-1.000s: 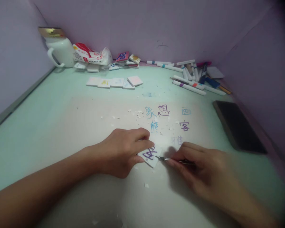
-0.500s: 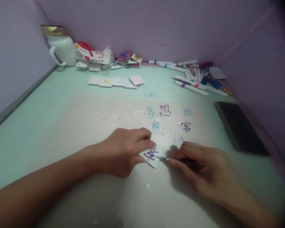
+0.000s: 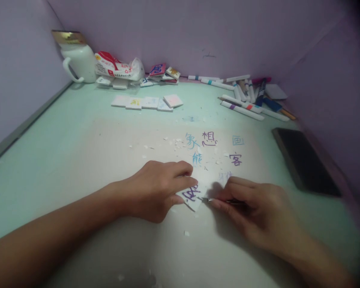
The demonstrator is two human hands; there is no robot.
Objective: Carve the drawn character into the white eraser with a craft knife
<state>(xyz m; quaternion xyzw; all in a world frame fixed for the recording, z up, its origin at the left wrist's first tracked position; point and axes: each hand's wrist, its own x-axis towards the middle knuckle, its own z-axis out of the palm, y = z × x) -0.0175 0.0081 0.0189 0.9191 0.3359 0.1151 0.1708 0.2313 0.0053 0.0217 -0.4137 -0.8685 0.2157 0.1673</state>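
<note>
A small white card (image 3: 195, 205) with a purple written character lies turned at an angle on the pale work surface (image 3: 114, 248). My left hand (image 3: 159, 192) grips the card's left side between thumb and fingers. From the right, my right hand (image 3: 249, 208) pinches a craft knife (image 3: 206, 199) with a thin pointed metal blade. Its tip meets the card beside the purple strokes; most of the handle is hidden in my fingers. Small white scraps (image 3: 186, 233) lie scattered around the card and farther back.
Coloured characters (image 3: 209, 139) are written on the surface beyond my hands. A dark phone (image 3: 306, 162) lies at right, several markers (image 3: 243, 111) at back right. Square white tiles (image 3: 150, 103), a plastic packet (image 3: 118, 68) and a white mug (image 3: 79, 62) stand toward the back left.
My right hand and the knife have shifted very slightly, with the blade still at the card. My left hand keeps its hold almost unmoved.
</note>
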